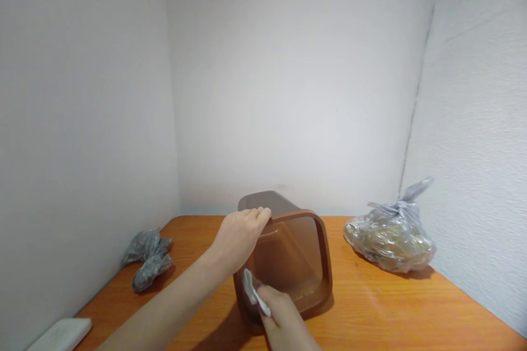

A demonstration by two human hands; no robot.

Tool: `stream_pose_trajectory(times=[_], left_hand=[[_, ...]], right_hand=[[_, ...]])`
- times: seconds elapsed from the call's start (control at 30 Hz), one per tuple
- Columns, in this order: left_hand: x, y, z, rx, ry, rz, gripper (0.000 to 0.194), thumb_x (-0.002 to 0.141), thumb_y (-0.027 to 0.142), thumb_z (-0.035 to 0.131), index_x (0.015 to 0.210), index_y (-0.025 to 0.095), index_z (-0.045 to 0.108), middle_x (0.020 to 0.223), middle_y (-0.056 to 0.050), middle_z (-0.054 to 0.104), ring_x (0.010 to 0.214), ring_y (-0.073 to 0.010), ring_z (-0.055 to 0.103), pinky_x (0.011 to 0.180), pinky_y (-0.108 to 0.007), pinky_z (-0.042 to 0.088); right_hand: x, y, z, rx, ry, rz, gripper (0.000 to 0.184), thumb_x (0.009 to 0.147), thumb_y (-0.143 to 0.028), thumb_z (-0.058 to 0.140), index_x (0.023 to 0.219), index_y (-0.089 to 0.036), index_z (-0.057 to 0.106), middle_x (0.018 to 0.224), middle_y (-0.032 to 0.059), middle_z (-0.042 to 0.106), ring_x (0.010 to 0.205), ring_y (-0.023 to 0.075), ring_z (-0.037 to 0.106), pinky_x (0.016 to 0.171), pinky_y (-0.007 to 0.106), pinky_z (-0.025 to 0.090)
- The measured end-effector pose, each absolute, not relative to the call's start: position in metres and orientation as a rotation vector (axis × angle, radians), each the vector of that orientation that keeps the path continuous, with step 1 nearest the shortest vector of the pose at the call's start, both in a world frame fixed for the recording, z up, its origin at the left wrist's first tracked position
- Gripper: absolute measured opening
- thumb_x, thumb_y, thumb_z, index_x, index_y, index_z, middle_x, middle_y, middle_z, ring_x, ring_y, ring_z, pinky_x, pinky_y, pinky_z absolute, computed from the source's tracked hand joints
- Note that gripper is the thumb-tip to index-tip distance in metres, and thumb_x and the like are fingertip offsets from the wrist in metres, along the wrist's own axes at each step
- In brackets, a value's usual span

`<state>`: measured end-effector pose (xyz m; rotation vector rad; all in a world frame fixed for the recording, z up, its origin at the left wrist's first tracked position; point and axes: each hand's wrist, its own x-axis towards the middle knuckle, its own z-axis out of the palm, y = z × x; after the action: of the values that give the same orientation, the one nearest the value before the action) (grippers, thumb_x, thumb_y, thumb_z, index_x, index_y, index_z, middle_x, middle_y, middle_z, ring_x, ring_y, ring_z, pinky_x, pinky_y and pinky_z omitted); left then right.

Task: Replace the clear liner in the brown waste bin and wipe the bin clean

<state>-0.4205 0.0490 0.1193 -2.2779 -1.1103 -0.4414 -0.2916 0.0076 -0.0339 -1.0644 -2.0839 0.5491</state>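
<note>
A brown plastic bin (325,255) is tipped on the wooden table, its open mouth facing me. My left hand (247,226) grips the upper rim near its left corner, fingers bent over the edge. With my right hand (280,312) I hold a folded white cloth (252,292) against the left side of the bin's mouth. The fingers are closed on the cloth and partly hidden behind it. Brown inner walls show through the opening, and the bin's body reaches back toward the far wall.
On the right of the table (370,307) sits a knotted clear plastic bag (391,238) with yellowish contents. Crumpled grey plastic bags (150,258) lie at the left by the wall. A white flat object (61,334) rests at the near left corner. Walls enclose three sides.
</note>
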Motion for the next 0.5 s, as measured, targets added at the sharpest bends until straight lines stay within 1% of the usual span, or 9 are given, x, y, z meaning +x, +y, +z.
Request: stream_pose_trajectory(times=[0.07, 0.1, 0.13, 0.2, 0.23, 0.27, 0.3, 0.37, 0.5], left_hand=[[-0.417, 0.053, 0.119, -2.318, -1.064, -0.465, 0.008, 0.094, 0.014, 0.051, 0.097, 0.02, 0.055, 0.091, -0.004, 0.072, 0.084, -0.0214, 0.068, 0.071, -0.029, 0.051], [-0.415, 0.055, 0.119, -2.341, -1.04, -0.479, 0.009, 0.094, 0.014, 0.052, 0.099, 0.02, 0.057, 0.094, -0.005, 0.073, 0.087, -0.0216, 0.069, 0.074, -0.03, 0.052], [-0.414, 0.056, 0.119, -2.367, -1.014, -0.497, 0.01, 0.094, 0.015, 0.052, 0.101, 0.021, 0.058, 0.098, -0.005, 0.073, 0.09, -0.022, 0.069, 0.077, -0.031, 0.052], [-0.413, 0.061, 0.118, -2.42, -0.953, -0.557, 0.014, 0.094, 0.02, 0.054, 0.107, 0.021, 0.06, 0.106, -0.007, 0.073, 0.097, -0.0225, 0.069, 0.083, -0.032, 0.053], [-0.413, 0.063, 0.117, -2.442, -0.92, -0.597, 0.016, 0.095, 0.024, 0.055, 0.11, 0.022, 0.061, 0.109, -0.007, 0.073, 0.099, -0.0226, 0.069, 0.085, -0.033, 0.053], [-0.414, 0.066, 0.115, -2.457, -0.891, -0.638, 0.017, 0.095, 0.026, 0.056, 0.11, 0.023, 0.062, 0.11, -0.007, 0.073, 0.101, -0.0224, 0.069, 0.086, -0.033, 0.053], [-0.414, 0.07, 0.114, -2.465, -0.868, -0.678, 0.017, 0.095, 0.027, 0.056, 0.11, 0.023, 0.063, 0.109, -0.007, 0.074, 0.1, -0.0221, 0.069, 0.087, -0.033, 0.054], [-0.415, 0.076, 0.11, -2.471, -0.832, -0.722, 0.016, 0.095, 0.026, 0.054, 0.108, 0.024, 0.064, 0.106, -0.007, 0.075, 0.099, -0.0212, 0.07, 0.088, -0.033, 0.054], [-0.415, 0.082, 0.107, -2.461, -0.796, -0.694, 0.018, 0.097, 0.024, 0.051, 0.107, 0.023, 0.065, 0.106, -0.007, 0.075, 0.097, -0.0204, 0.071, 0.088, -0.033, 0.056]], right_hand=[[-0.282, 0.014, -0.035, -1.173, -2.131, 0.42, 0.071, 0.069, 0.006, 0.039, 0.135, -0.015, 0.056, 0.14, 0.0125, 0.057, 0.13, 0.0249, 0.053, 0.109, 0.038, 0.041], [-0.279, 0.017, -0.037, -1.227, -2.166, 0.368, 0.074, 0.071, 0.005, 0.04, 0.142, -0.015, 0.049, 0.147, 0.0133, 0.048, 0.137, 0.0251, 0.045, 0.113, 0.041, 0.036], [-0.277, 0.02, -0.039, -1.262, -2.221, 0.334, 0.072, 0.076, 0.002, 0.041, 0.146, -0.016, 0.044, 0.15, 0.0135, 0.043, 0.14, 0.0257, 0.039, 0.115, 0.043, 0.033], [-0.277, 0.026, -0.047, -1.288, -2.368, 0.301, 0.059, 0.087, -0.015, 0.048, 0.146, -0.017, 0.044, 0.15, 0.015, 0.042, 0.141, 0.03, 0.037, 0.114, 0.048, 0.034], [-0.279, 0.03, -0.052, -1.284, -2.442, 0.288, 0.055, 0.09, -0.026, 0.05, 0.145, -0.017, 0.046, 0.149, 0.016, 0.044, 0.14, 0.0326, 0.038, 0.113, 0.05, 0.035], [-0.281, 0.033, -0.057, -1.276, -2.508, 0.266, 0.056, 0.091, -0.034, 0.053, 0.144, -0.017, 0.046, 0.148, 0.0167, 0.045, 0.139, 0.035, 0.038, 0.111, 0.052, 0.037], [-0.283, 0.037, -0.062, -1.272, -2.551, 0.23, 0.057, 0.091, -0.038, 0.053, 0.144, -0.018, 0.047, 0.147, 0.0167, 0.046, 0.139, 0.0365, 0.038, 0.11, 0.054, 0.038], [-0.286, 0.045, -0.069, -1.254, -2.565, 0.138, 0.053, 0.094, -0.035, 0.05, 0.144, -0.02, 0.046, 0.146, 0.0147, 0.048, 0.137, 0.0352, 0.041, 0.109, 0.052, 0.041], [-0.286, 0.073, -0.068, -1.07, -2.495, -0.129, 0.043, 0.096, -0.018, 0.045, 0.137, -0.025, 0.053, 0.141, 0.0076, 0.056, 0.131, 0.0254, 0.051, 0.108, 0.041, 0.044]])
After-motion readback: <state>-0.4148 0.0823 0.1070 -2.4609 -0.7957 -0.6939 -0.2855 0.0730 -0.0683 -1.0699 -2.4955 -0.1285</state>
